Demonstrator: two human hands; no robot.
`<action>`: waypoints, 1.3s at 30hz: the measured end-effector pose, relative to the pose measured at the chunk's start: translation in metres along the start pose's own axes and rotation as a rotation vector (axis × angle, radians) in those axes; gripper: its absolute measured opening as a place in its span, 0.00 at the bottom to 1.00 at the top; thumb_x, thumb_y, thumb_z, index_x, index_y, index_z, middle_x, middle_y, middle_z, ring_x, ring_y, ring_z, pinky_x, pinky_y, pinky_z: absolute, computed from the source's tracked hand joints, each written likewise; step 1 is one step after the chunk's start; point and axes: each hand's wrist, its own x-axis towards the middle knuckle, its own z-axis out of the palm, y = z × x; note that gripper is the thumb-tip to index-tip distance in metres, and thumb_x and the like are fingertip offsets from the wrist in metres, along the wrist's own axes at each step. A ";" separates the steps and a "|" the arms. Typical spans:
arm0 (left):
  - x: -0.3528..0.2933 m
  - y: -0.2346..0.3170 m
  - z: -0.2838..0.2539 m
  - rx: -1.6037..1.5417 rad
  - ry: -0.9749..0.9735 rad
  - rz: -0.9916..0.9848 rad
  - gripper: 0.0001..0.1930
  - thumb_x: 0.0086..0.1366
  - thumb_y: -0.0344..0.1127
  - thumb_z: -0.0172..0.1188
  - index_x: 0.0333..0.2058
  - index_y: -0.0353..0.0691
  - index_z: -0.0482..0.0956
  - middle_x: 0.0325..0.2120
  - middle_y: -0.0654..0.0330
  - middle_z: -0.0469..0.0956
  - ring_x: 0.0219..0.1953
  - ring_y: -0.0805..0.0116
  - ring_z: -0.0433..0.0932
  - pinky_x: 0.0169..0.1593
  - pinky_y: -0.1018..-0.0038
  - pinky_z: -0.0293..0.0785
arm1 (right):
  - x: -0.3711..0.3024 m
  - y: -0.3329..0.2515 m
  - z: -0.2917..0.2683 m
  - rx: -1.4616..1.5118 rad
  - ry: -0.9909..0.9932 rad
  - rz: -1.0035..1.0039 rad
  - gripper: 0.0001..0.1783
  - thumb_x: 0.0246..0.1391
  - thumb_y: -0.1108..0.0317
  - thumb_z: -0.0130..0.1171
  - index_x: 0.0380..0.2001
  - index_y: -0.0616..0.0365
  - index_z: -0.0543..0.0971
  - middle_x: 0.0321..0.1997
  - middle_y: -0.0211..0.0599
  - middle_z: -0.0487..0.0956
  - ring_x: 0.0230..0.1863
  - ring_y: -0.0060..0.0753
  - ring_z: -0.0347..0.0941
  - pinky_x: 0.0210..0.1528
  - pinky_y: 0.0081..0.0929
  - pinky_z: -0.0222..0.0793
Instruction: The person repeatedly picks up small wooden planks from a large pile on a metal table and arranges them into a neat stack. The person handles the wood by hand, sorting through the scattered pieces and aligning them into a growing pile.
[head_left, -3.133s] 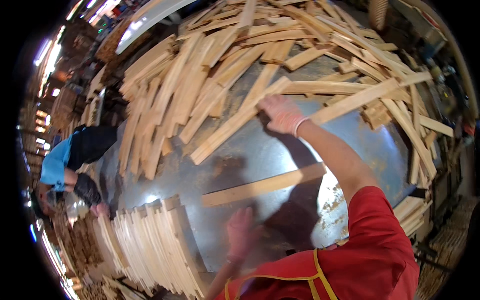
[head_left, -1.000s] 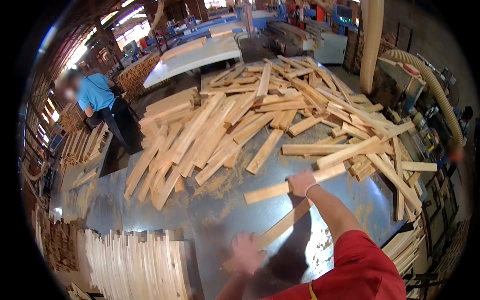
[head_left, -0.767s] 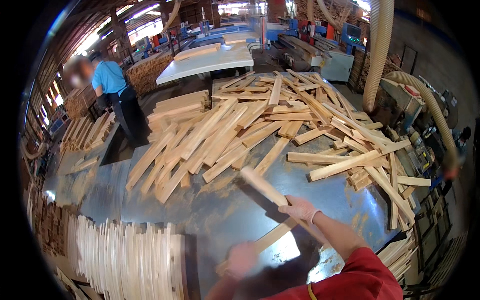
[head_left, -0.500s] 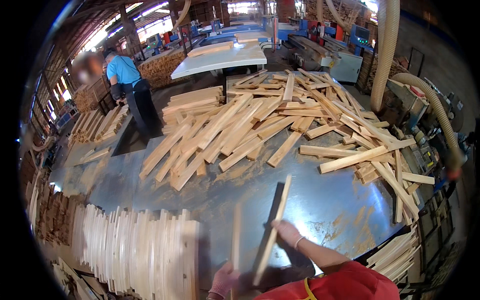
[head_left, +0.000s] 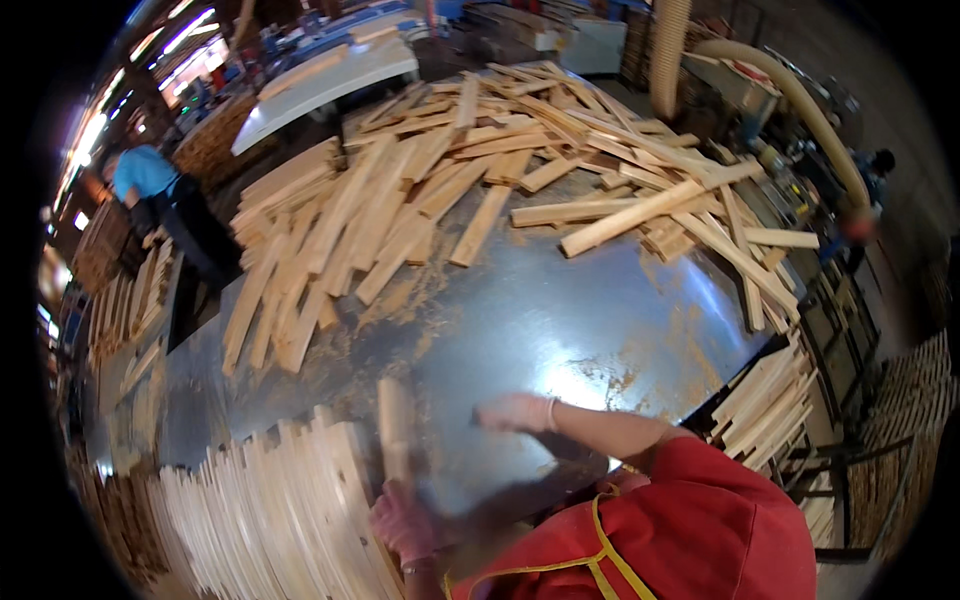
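Note:
My left hand (head_left: pixel 406 522), in a pinkish glove, is closed around the lower end of a wooden slat (head_left: pixel 395 425). The slat stands up from the hand, blurred, beside the right end of a row of pale slats (head_left: pixel 280 510) packed side by side. Whether it is one slat or two together cannot be made out. My right hand (head_left: pixel 516 412), also gloved, is over the metal table (head_left: pixel 480 330) with its fingers stretched to the left. It is somewhat blurred, and no slat shows in it.
A loose heap of wooden slats (head_left: pixel 400 200) covers the table's far side. More slats (head_left: pixel 765 400) are stacked off its right edge. A person in a blue shirt (head_left: pixel 148 172) stands at far left. A thick ribbed hose (head_left: pixel 668 60) and a white-topped table (head_left: pixel 325 85) are beyond.
My right hand held a slat and now shows none. The slat in my left hand has come next to the packed row. The whole view has shifted and tilted.

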 end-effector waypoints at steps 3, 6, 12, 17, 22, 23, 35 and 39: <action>-0.004 -0.053 0.032 0.263 0.346 0.046 0.38 0.60 0.45 0.68 0.69 0.46 0.70 0.61 0.50 0.76 0.64 0.45 0.73 0.64 0.50 0.69 | -0.017 -0.008 -0.128 -0.406 0.479 -0.128 0.15 0.65 0.54 0.63 0.35 0.55 0.83 0.33 0.39 0.83 0.35 0.40 0.80 0.40 0.40 0.78; 0.032 -0.017 0.024 0.128 0.335 0.051 0.37 0.61 0.46 0.66 0.69 0.45 0.71 0.63 0.49 0.75 0.66 0.43 0.70 0.65 0.47 0.69 | -0.054 0.039 -0.293 -1.083 1.150 -0.088 0.09 0.57 0.64 0.68 0.31 0.52 0.77 0.20 0.30 0.67 0.21 0.31 0.64 0.25 0.35 0.61; 0.034 0.097 0.023 -0.117 0.156 0.331 0.47 0.52 0.42 0.74 0.71 0.38 0.68 0.67 0.42 0.72 0.69 0.35 0.68 0.71 0.43 0.65 | -0.023 -0.022 -0.400 0.938 1.554 -0.315 0.15 0.60 0.64 0.68 0.46 0.57 0.79 0.38 0.42 0.83 0.34 0.39 0.82 0.31 0.35 0.77; 0.050 0.211 0.004 -0.170 0.058 0.487 0.49 0.55 0.47 0.77 0.72 0.36 0.67 0.68 0.39 0.69 0.70 0.34 0.67 0.71 0.43 0.65 | -0.015 0.006 -0.333 0.534 1.209 -0.256 0.27 0.60 0.62 0.62 0.59 0.66 0.78 0.42 0.45 0.84 0.41 0.36 0.79 0.46 0.33 0.77; 0.085 0.293 -0.026 -0.125 0.064 0.646 0.45 0.56 0.49 0.75 0.69 0.36 0.68 0.65 0.41 0.72 0.67 0.32 0.69 0.67 0.43 0.68 | -0.124 -0.014 -0.310 -0.027 1.272 0.011 0.38 0.56 0.57 0.63 0.65 0.68 0.71 0.50 0.56 0.81 0.52 0.58 0.77 0.60 0.50 0.72; 0.089 0.296 -0.023 -0.161 0.028 0.649 0.45 0.55 0.49 0.75 0.68 0.36 0.69 0.63 0.42 0.73 0.65 0.33 0.71 0.65 0.43 0.70 | -0.147 -0.006 -0.334 -0.343 1.434 0.040 0.38 0.55 0.56 0.64 0.65 0.68 0.71 0.53 0.58 0.80 0.56 0.60 0.76 0.63 0.51 0.70; 0.096 0.321 0.012 0.027 0.008 0.628 0.43 0.42 0.48 0.76 0.59 0.42 0.72 0.51 0.51 0.77 0.52 0.40 0.77 0.55 0.46 0.77 | -0.401 0.061 -0.587 -0.334 1.540 0.896 0.52 0.57 0.35 0.69 0.71 0.64 0.68 0.68 0.64 0.78 0.69 0.61 0.76 0.71 0.48 0.70; 0.096 0.327 0.005 0.006 0.001 0.649 0.49 0.38 0.51 0.79 0.61 0.42 0.72 0.51 0.51 0.78 0.52 0.40 0.78 0.54 0.48 0.77 | -0.397 0.082 -0.565 -0.342 1.491 0.714 0.46 0.53 0.39 0.69 0.64 0.62 0.73 0.61 0.62 0.83 0.64 0.61 0.79 0.66 0.47 0.74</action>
